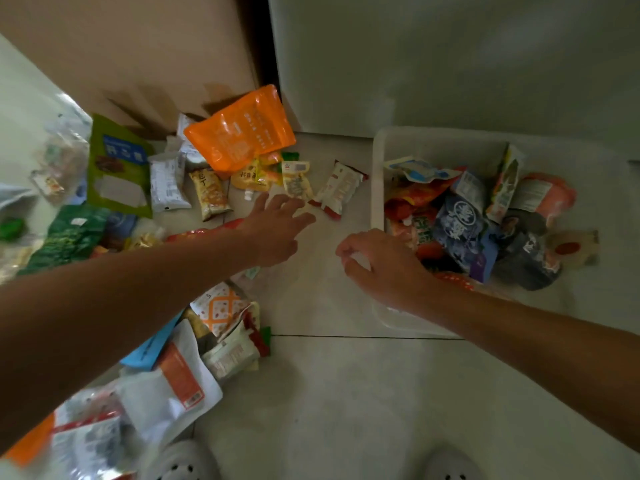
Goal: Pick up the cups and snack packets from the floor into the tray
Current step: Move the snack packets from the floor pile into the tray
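Head camera, looking straight down. The left hand (277, 226) is stretched out over the floor (329, 393), fingers spread and straight, gripping nothing. Its fingertips are just short of a small yellow-patterned packet (296, 183), with a white-and-red packet (341, 190) lying just beside that one. That wide spread reads to me as lining up to take one or rake in both.

The right hand (377, 265) hovers at the left rim of the white tray (377, 174), fingers loosely curled and empty as far as I can see. It sits between pile and tray, well placed for a hand-off.

The tray itself is on the floor at the right, near the wall and already heaped with packets, a dark blue packet (457, 220) prominent among them.

Plenty is left to clear: an orange pouch (242, 133) propped on the pile, a green pouch (116, 164) to its left, and more packets near the white clogs (183, 462). I can't pick out any cup. Partway through, I'd judge.
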